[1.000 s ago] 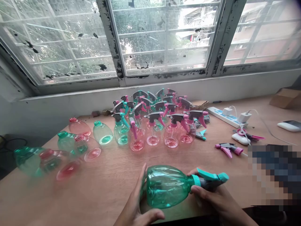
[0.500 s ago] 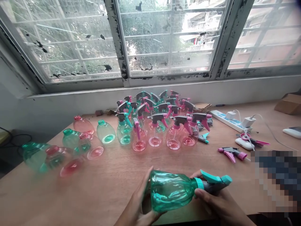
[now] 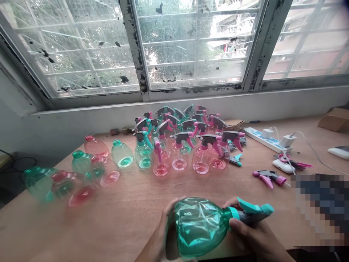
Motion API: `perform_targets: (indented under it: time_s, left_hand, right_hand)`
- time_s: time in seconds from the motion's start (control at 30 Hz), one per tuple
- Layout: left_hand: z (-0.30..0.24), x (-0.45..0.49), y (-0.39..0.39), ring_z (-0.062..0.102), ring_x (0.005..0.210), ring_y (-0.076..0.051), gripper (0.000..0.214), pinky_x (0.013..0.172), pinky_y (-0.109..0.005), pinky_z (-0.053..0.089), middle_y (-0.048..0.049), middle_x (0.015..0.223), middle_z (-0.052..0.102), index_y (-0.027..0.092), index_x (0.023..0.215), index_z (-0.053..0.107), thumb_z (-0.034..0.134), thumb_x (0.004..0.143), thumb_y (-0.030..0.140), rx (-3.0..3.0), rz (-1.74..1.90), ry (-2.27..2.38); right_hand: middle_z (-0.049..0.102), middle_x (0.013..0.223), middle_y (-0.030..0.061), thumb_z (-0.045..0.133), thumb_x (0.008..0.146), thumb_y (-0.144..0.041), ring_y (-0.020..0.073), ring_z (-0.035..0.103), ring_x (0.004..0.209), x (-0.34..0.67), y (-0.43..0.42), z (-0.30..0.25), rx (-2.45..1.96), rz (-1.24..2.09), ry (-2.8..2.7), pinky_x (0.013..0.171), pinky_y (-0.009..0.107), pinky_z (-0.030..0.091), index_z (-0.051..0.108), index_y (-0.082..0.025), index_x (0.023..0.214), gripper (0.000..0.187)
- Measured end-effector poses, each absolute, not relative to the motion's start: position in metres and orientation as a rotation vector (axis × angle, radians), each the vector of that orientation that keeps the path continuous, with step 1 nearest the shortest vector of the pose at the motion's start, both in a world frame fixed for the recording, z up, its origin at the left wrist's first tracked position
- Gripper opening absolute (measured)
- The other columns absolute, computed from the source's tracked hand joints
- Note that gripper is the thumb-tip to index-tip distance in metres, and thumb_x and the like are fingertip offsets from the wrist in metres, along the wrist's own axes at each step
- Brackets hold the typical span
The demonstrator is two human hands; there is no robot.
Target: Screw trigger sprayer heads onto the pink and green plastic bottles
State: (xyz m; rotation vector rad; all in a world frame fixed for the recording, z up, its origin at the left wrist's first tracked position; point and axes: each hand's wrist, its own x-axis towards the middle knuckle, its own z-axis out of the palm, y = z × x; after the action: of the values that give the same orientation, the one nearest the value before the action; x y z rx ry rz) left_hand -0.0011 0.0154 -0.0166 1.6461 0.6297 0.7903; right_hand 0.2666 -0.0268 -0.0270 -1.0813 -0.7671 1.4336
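A green spray bottle [image 3: 201, 225] lies sideways between my hands near the table's front edge, its base to the left. My left hand [image 3: 167, 225] is wrapped round the base end, with part of the fingers behind the bottle. At the neck, my right hand [image 3: 249, 233] grips the turquoise collar of the grey and turquoise trigger head [image 3: 252, 213], thumb in front and fingers behind. The head sits on the bottle's mouth; whether it is fully tight I cannot tell.
Several pink and green bottles with trigger heads [image 3: 180, 153] stand by the window wall. Open bottles [image 3: 122, 154] without heads are at the left. A loose pink and grey trigger head [image 3: 269, 178], a power strip [image 3: 265, 140] and a cardboard box [image 3: 334, 120] lie on the right.
The bottle has turned about its long axis and now shows its broader side. The trigger head and my right hand have shifted slightly right.
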Motion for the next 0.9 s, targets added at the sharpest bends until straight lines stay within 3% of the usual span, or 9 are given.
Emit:
perform_targets:
  time_s: [0.13, 0.23, 0.3, 0.43, 0.53, 0.63, 0.73, 0.9]
  left_hand:
    - [-0.026, -0.003, 0.015, 0.038, 0.152, -0.032, 0.08, 0.127, -0.05, 0.024, -0.0093, 0.169, 0.029, 0.038, 0.162, 0.008, 0.058, 0.1, 0.034, 1.827, 0.833, 0.731]
    - [-0.028, -0.004, 0.015, 0.035, 0.153, -0.036, 0.104, 0.125, -0.053, 0.026, -0.0126, 0.17, 0.027, 0.035, 0.163, -0.004, 0.071, 0.091, 0.045, 1.796, 0.807, 0.709]
    - [-0.026, -0.003, 0.014, 0.037, 0.151, -0.038, 0.111, 0.123, -0.054, 0.031, -0.0148, 0.169, 0.028, 0.033, 0.164, 0.0, 0.077, 0.085, 0.051, 1.725, 0.804, 0.692]
    - [-0.024, 0.002, 0.013, 0.043, 0.149, -0.034, 0.091, 0.12, -0.047, 0.039, -0.0099, 0.168, 0.032, 0.037, 0.162, 0.015, 0.071, 0.091, 0.045, 1.671, 0.848, 0.717]
    - [-0.029, 0.002, 0.014, 0.045, 0.148, -0.032, 0.089, 0.123, -0.046, 0.034, -0.0082, 0.166, 0.039, 0.039, 0.163, 0.01, 0.067, 0.095, 0.043, 1.679, 0.853, 0.773]
    - [-0.032, -0.001, 0.015, 0.048, 0.145, -0.036, 0.111, 0.122, -0.05, 0.036, -0.0119, 0.164, 0.041, 0.033, 0.164, 0.001, 0.077, 0.086, 0.048, 1.608, 0.797, 0.761]
    - [-0.028, -0.004, 0.015, 0.046, 0.146, -0.037, 0.111, 0.122, -0.049, 0.038, -0.0132, 0.164, 0.041, 0.029, 0.165, 0.008, 0.081, 0.083, 0.047, 1.55, 0.768, 0.788]
    - [-0.019, -0.002, 0.012, 0.047, 0.146, -0.035, 0.097, 0.122, -0.046, 0.038, -0.0074, 0.163, 0.043, 0.036, 0.163, 0.018, 0.077, 0.087, 0.043, 1.576, 0.776, 0.898]
  right_hand:
    - [0.054, 0.056, -0.0078, 0.09, 0.071, -0.055, 0.005, 0.034, 0.046, 0.265, -0.027, -0.027, -1.055, 1.411, -0.761, 0.045, 0.018, 0.021, 0.067, -0.022, 0.096, 0.048]
    - [0.054, 0.055, -0.0074, 0.09, 0.07, -0.054, 0.005, 0.034, 0.047, 0.265, -0.028, -0.029, -1.046, 1.418, -0.746, 0.046, 0.018, 0.021, 0.067, -0.022, 0.096, 0.048]
    - [0.054, 0.056, -0.0071, 0.091, 0.07, -0.053, 0.0058, 0.036, 0.048, 0.265, -0.028, -0.03, -1.041, 1.398, -0.746, 0.047, 0.019, 0.023, 0.069, -0.022, 0.095, 0.046]
    - [0.053, 0.054, -0.007, 0.09, 0.07, -0.054, 0.0068, 0.038, 0.047, 0.263, -0.028, -0.029, -1.08, 1.36, -0.756, 0.048, 0.021, 0.023, 0.07, -0.022, 0.092, 0.044]
    - [0.058, 0.057, -0.0055, 0.089, 0.069, -0.058, 0.0075, 0.039, 0.046, 0.26, -0.027, -0.026, -1.144, 1.321, -0.747, 0.048, 0.022, 0.025, 0.069, -0.023, 0.096, 0.049]
    - [0.055, 0.056, -0.0066, 0.087, 0.07, -0.061, 0.0077, 0.04, 0.045, 0.258, -0.026, -0.023, -1.172, 1.308, -0.753, 0.047, 0.021, 0.025, 0.068, -0.021, 0.098, 0.053]
    - [0.055, 0.057, -0.0067, 0.087, 0.07, -0.061, 0.0071, 0.042, 0.044, 0.258, -0.026, -0.021, -1.18, 1.31, -0.753, 0.047, 0.021, 0.025, 0.067, -0.02, 0.096, 0.052]
    - [0.062, 0.06, -0.0032, 0.084, 0.074, -0.062, 0.0067, 0.043, 0.044, 0.263, -0.025, -0.023, -1.178, 1.28, -0.809, 0.045, 0.021, 0.025, 0.066, -0.019, 0.093, 0.05]
